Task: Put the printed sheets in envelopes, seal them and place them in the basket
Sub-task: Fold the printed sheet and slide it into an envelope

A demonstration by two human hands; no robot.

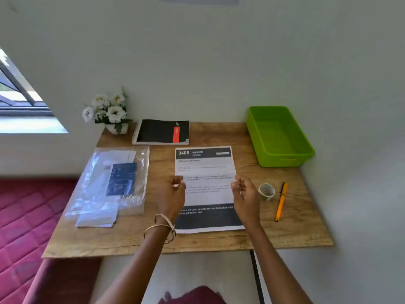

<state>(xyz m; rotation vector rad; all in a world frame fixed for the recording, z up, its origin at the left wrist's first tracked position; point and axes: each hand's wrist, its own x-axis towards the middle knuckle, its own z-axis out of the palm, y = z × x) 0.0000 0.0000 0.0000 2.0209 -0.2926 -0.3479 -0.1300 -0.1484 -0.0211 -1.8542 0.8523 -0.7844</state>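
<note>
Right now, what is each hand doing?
Left hand: fingers curled at the printed sheet's left edge; grip cannot be told.
Right hand: same, at the right edge.

Both bare forearms reach forward from the bottom of the view, roughly parallel and a little apart. The left hand (pixel 173 191) is seen from the back, its fingers curled inward and the thumb tucked toward them; thin bangles circle its wrist. The right hand (pixel 245 191) mirrors it, with loosely curled fingers near the thumb. Whether either grip pinches anything cannot be told.
</note>
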